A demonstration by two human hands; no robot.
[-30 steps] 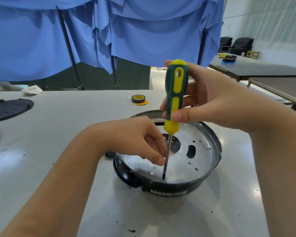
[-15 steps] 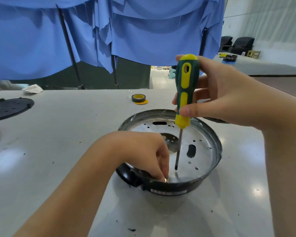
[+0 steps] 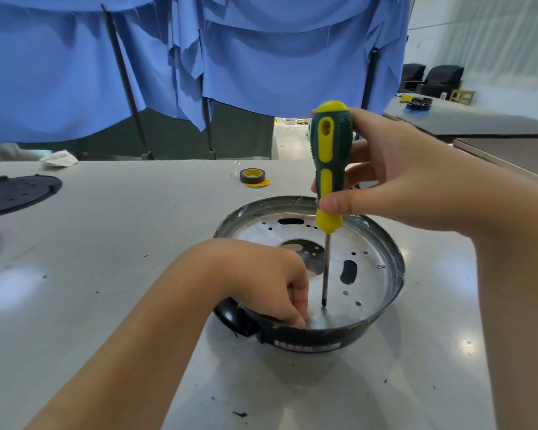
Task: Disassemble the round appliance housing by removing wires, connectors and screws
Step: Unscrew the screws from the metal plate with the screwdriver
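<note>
Blue cloth (image 3: 261, 57) hangs behind a pale grey tabletop (image 3: 106, 243) that fills the view. At the left edge of the tabletop lies a flat black perforated disc (image 3: 16, 193), partly cut off by the frame, and a crumpled white rag (image 3: 59, 158) sits near the far edge. A roll of black tape (image 3: 251, 175) with a yellow core rests toward the middle of the far edge.

Right of centre, well in from every edge, sits the round housing (image 3: 385, 311): a shallow black bowl with a shiny metal plate inside, pierced by a round centre opening, an oval slot, a long slot and many small holes. A white label shows on its near wall.

Reaching over the near rim, the left hand (image 3: 271, 280) curls its fingers down against the plate; they seem to pinch something small, but what is between them is hidden. The right hand (image 3: 401, 181) grasps the green and yellow handle of a screwdriver (image 3: 330, 169), held upright with the thumb across the lower handle. Its tip sits just beside the left fingertips, at or barely above the plate; contact is hard to judge. Both forearms run out of the bottom edge.
</note>
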